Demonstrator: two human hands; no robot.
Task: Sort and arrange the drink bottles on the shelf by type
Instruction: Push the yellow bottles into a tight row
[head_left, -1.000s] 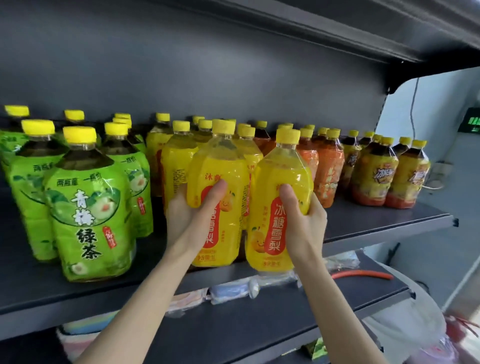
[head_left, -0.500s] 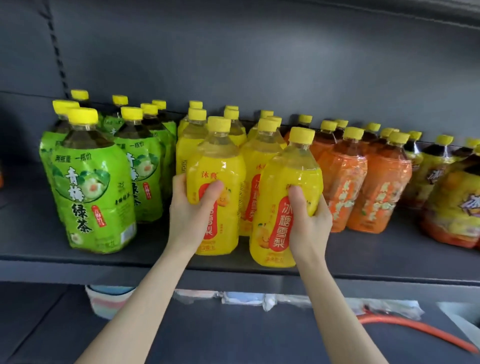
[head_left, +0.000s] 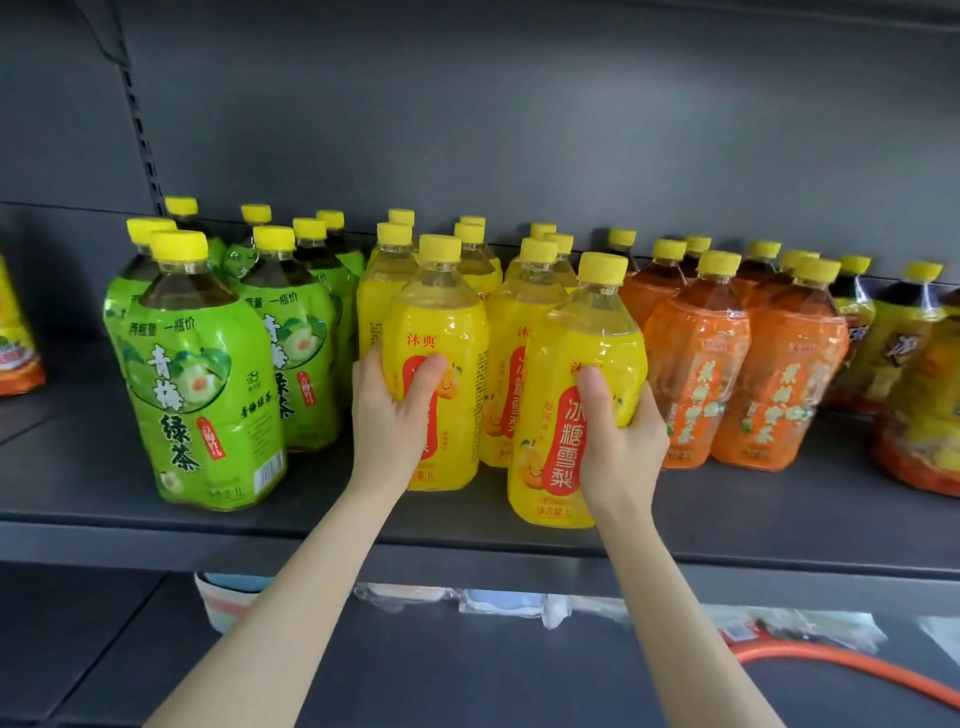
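The left hand (head_left: 392, 415) is wrapped around the middle of a yellow pear-drink bottle (head_left: 441, 364), thumb across the red label, and the right hand (head_left: 618, 447) grips a second yellow bottle (head_left: 576, 405) the same way, fingers curled behind its far side. Both bottles stand upright on the shelf (head_left: 311, 514), the right one nearer the front edge than the left.

Over the last second the grips have not altered, but the two bottles have drawn in line with their own kind — half a second ago the right-hand bottle still leaned a little toward the left one, and now it stands straighter. The bigger shift is the person's view, which has swung from an angle to square-on.

Just behind and between the hands stand the other yellow bottles (head_left: 524, 322). Just beside the left hand, on its outer side, are the green tea bottles (head_left: 208, 384); just beside the right hand are the orange bottles (head_left: 696, 364), and further out the darker tea bottles (head_left: 914, 353).

Judging by this, the types already sit in separate blocks, and these two bottles look like the front pieces of the yellow block — probably only a small push back and a release remain here.
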